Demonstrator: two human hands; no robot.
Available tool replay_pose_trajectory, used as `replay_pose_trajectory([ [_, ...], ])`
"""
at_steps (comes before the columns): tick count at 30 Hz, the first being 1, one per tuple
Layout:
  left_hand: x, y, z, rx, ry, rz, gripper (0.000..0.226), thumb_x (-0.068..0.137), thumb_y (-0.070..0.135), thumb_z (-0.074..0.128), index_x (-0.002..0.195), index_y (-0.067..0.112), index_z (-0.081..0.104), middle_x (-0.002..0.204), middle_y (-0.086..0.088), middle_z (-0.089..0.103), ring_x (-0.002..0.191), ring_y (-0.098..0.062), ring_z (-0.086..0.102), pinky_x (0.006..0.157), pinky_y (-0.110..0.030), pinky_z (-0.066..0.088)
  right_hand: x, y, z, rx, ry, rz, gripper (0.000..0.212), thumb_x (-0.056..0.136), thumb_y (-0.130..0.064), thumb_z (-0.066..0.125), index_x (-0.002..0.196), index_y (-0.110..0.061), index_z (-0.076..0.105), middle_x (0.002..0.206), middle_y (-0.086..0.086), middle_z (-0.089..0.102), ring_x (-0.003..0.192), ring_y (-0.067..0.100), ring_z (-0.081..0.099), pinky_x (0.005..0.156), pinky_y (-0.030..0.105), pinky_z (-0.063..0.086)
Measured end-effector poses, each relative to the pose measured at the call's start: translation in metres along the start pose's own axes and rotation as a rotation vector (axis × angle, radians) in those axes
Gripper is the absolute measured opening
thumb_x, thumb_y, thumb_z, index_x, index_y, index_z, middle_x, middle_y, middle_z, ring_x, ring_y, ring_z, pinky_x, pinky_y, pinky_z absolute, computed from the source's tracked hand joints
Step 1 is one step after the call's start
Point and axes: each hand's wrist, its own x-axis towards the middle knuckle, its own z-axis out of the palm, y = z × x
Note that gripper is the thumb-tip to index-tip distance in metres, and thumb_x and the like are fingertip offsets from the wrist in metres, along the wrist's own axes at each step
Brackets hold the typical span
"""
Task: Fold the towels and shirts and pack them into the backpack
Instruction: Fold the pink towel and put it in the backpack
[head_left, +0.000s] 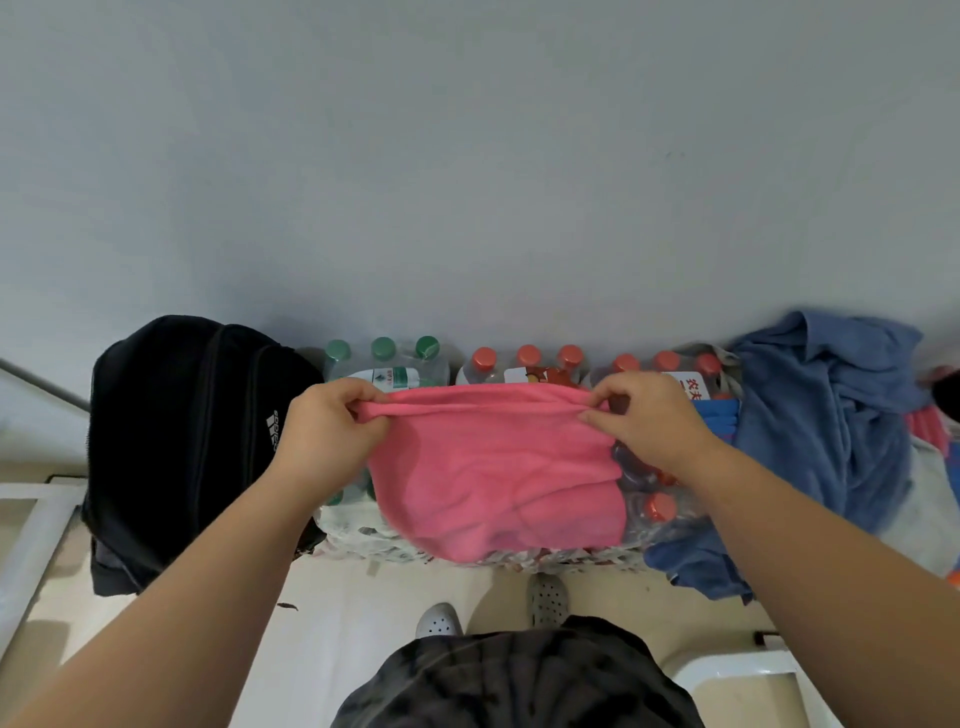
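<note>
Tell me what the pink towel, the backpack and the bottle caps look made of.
Towel: soft matte fabric, likely microfibre or terry; it drapes and bunches where pinched. Backpack: black woven synthetic, probably nylon or polyester; dull, seamed panels. Caps: smooth moulded plastic, by their even colour and faint sheen.

The pink towel (493, 467) is showing a soft, matt, fleecy cloth nap. At nine o'clock of it, the black backpack (182, 441) is looking like matt woven fabric. The bottle packs (660, 514) beneath are gleaming in glossy clear plastic wrap, their caps (529, 355) smooth plastic. At three o'clock, the blue garment (821, 415) is lying as limp matt cloth.
</note>
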Motion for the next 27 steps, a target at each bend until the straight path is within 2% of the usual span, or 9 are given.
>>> replay_pose_trajectory([
  [1, -0.002, 0.001, -0.003, -0.025, 0.000, -0.004, 0.029, 0.080, 0.002, 0.070, 0.077, 0.030, 0.074, 0.067, 0.010, 0.067, 0.056, -0.001, 0.055, 0.059, -0.020, 0.044, -0.009, -0.003, -0.006, 0.003, 0.007, 0.001, 0.014, 0.077, -0.026, 0.086, 0.077, -0.028, 0.072, 0.076, -0.014, 0.069, 0.073, 0.002, 0.062, 0.068, 0.010, 0.043],
  [4, -0.005, 0.006, -0.011, -0.100, -0.028, 0.019, 0.027, 0.080, 0.003, 0.073, 0.076, 0.030, 0.075, 0.067, 0.006, 0.069, 0.056, -0.002, 0.056, 0.059, -0.023, 0.046, -0.035, -0.014, -0.021, 0.015, -0.030, 0.018, 0.020, 0.077, -0.027, 0.087, 0.071, -0.032, 0.068, 0.069, -0.015, 0.067, 0.068, 0.006, 0.063, 0.064, 0.019, 0.050],
  [8, -0.005, 0.022, -0.012, -0.230, -0.059, 0.102, 0.027, 0.078, 0.001, 0.074, 0.077, 0.028, 0.076, 0.067, 0.004, 0.071, 0.062, -0.012, 0.059, 0.064, -0.029, 0.052, -0.070, -0.024, -0.034, 0.027, -0.054, 0.045, 0.031, 0.075, -0.017, 0.088, 0.070, -0.034, 0.062, 0.074, -0.016, 0.067, 0.066, 0.008, 0.063, 0.064, 0.022, 0.052],
  [11, -0.007, 0.033, -0.011, -0.269, -0.068, 0.156, 0.028, 0.079, 0.001, 0.072, 0.072, 0.028, 0.074, 0.064, 0.011, 0.069, 0.059, -0.006, 0.057, 0.060, -0.023, 0.048, -0.088, -0.029, -0.038, 0.020, -0.090, -0.027, 0.028, 0.078, -0.010, 0.085, 0.079, -0.032, 0.067, 0.078, -0.014, 0.066, 0.073, 0.009, 0.061, 0.068, 0.021, 0.049],
  [13, -0.007, 0.039, -0.008, -0.269, -0.080, 0.163, 0.029, 0.081, 0.001, 0.071, 0.067, 0.027, 0.072, 0.061, 0.015, 0.067, 0.054, 0.000, 0.054, 0.056, -0.016, 0.044, -0.094, -0.031, -0.040, -0.032, -0.113, -0.100, 0.022, 0.082, -0.011, 0.081, 0.093, -0.029, 0.076, 0.083, -0.014, 0.066, 0.080, 0.010, 0.061, 0.071, 0.016, 0.047],
  [15, -0.009, 0.043, -0.006, -0.268, -0.092, 0.161, 0.027, 0.082, 0.001, 0.070, 0.070, 0.026, 0.072, 0.059, 0.015, 0.065, 0.053, 0.000, 0.052, 0.055, -0.017, 0.043, -0.100, -0.033, -0.041, -0.050, -0.124, -0.115, 0.024, 0.086, -0.014, 0.078, 0.105, -0.029, 0.077, 0.090, -0.012, 0.067, 0.085, 0.011, 0.061, 0.075, 0.015, 0.048],
  [18, -0.013, 0.048, -0.002, -0.259, -0.091, 0.159, 0.022, 0.083, 0.002, 0.070, 0.072, 0.021, 0.072, 0.057, 0.014, 0.062, 0.051, -0.001, 0.049, 0.053, -0.017, 0.042, -0.107, -0.035, -0.047, -0.042, -0.106, -0.103, 0.025, 0.088, -0.017, 0.076, 0.111, -0.027, 0.076, 0.091, -0.009, 0.067, 0.087, 0.010, 0.061, 0.077, 0.016, 0.049],
  [21, -0.018, 0.051, -0.001, -0.235, -0.056, 0.156, 0.025, 0.083, 0.003, 0.070, 0.071, 0.024, 0.073, 0.061, 0.013, 0.066, 0.053, -0.001, 0.052, 0.055, -0.017, 0.043, -0.110, -0.032, -0.052, -0.021, -0.093, -0.077, 0.023, 0.084, -0.018, 0.080, 0.104, -0.028, 0.077, 0.089, -0.012, 0.069, 0.086, 0.009, 0.063, 0.078, 0.018, 0.051],
  [27, -0.038, 0.058, 0.003, -0.215, 0.027, 0.119, 0.021, 0.081, 0.002, 0.073, 0.075, 0.022, 0.075, 0.067, 0.007, 0.069, 0.056, -0.006, 0.054, 0.059, -0.024, 0.046, -0.112, -0.013, -0.060, 0.027, -0.112, -0.124, 0.013, 0.076, -0.022, 0.086, 0.072, -0.027, 0.075, 0.069, -0.010, 0.067, 0.068, 0.015, 0.062, 0.065, 0.035, 0.054],
])
